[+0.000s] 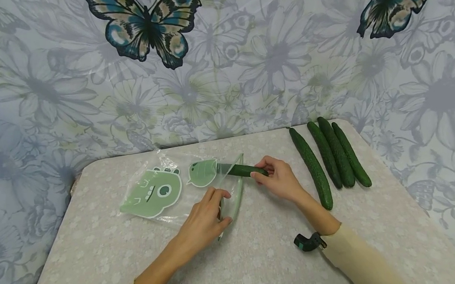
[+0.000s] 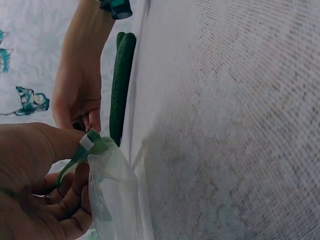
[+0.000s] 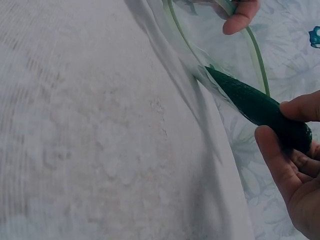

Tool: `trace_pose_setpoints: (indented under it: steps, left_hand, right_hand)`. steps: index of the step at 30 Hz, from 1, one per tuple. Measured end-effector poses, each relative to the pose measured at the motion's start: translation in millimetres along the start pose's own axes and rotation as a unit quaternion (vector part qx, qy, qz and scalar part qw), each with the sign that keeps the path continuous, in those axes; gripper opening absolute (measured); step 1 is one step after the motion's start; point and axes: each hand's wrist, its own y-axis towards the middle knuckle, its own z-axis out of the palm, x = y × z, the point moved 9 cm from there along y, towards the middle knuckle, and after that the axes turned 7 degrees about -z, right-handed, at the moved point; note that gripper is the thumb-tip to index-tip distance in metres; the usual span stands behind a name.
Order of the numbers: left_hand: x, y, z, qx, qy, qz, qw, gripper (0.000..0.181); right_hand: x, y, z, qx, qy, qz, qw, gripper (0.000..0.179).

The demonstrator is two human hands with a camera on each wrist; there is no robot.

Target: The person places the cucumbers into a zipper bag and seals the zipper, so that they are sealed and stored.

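Note:
A clear zip bag (image 1: 152,194) printed with green cartoon faces lies on the table, its green-edged mouth held apart on the right side. My left hand (image 1: 203,221) grips the near edge of that mouth; in the left wrist view the green zip strip (image 2: 100,143) passes by the thumb. One cucumber (image 1: 242,170) is partly inside the bag, its far end behind the plastic. My right hand (image 1: 278,178) pinches its outer end between thumb and fingers, as the right wrist view of the cucumber (image 3: 250,102) also shows.
Right of my right hand, several more cucumbers (image 1: 311,167) lie side by side on the pale patterned tablecloth (image 1: 269,252). A wall covering (image 1: 223,72) with flowers and butterflies rises behind the table. Dark camera mounts (image 1: 309,242) sit at both wrists.

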Motion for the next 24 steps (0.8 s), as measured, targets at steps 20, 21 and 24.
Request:
trace_pose_setpoints:
  steps: [20, 21, 24]
  left_hand:
    - [-9.6, -0.8, 3.6, 0.025, 0.0, 0.035, 0.9991, 0.054]
    - [-9.5, -1.0, 3.5, 0.025, -0.001, 0.035, 0.9991, 0.054]
    - [-8.2, -1.2, 2.4, 0.021, -0.002, 0.033, 0.9992, 0.053]
  right_hand:
    - [22.0, 16.2, 22.5, -0.039, -0.054, -0.067, 0.9955, 0.023]
    - [22.3, 16.6, 21.6, -0.044, -0.068, -0.068, 0.9944, 0.024]
    - [22.7, 17.2, 18.6, -0.057, -0.114, -0.074, 0.9892, 0.027]
